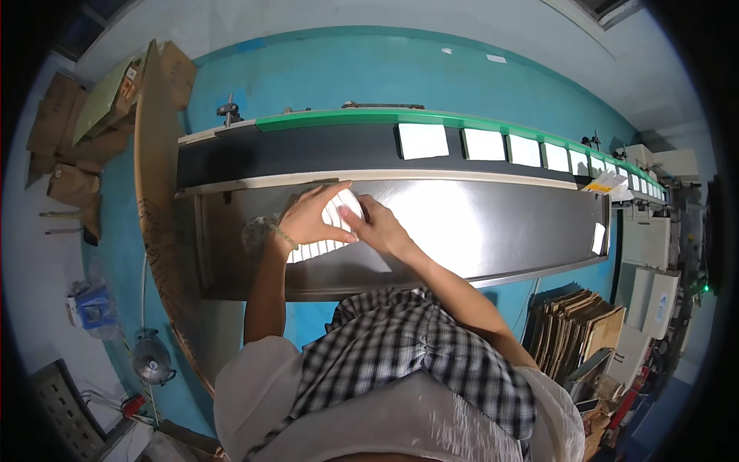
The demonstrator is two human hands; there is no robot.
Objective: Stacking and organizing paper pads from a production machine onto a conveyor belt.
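Over the steel tray table [531, 223], my left hand [309, 219] and my right hand [379, 228] are together around a small stack of white flat pieces [344, 203]. My left fingers wrap the stack from its left side, with the thumb stretched along the near side. My right thumb presses on the stack's face, and the right fingers are behind its far edge. Below my left hand, a row of similar white pieces [322, 249] with dark gaps lies on the steel; my hands hide part of it. What the pieces are, I cannot tell.
Beyond the tray runs a dark conveyor belt [308, 154] with a green rail [331, 118]; several white rectangular pieces [425, 142] lie along it. A tall brown board [158, 231] stands at the left. Flattened cardboard [573, 327] leans at the right, and a small box [606, 182] rests by the belt.
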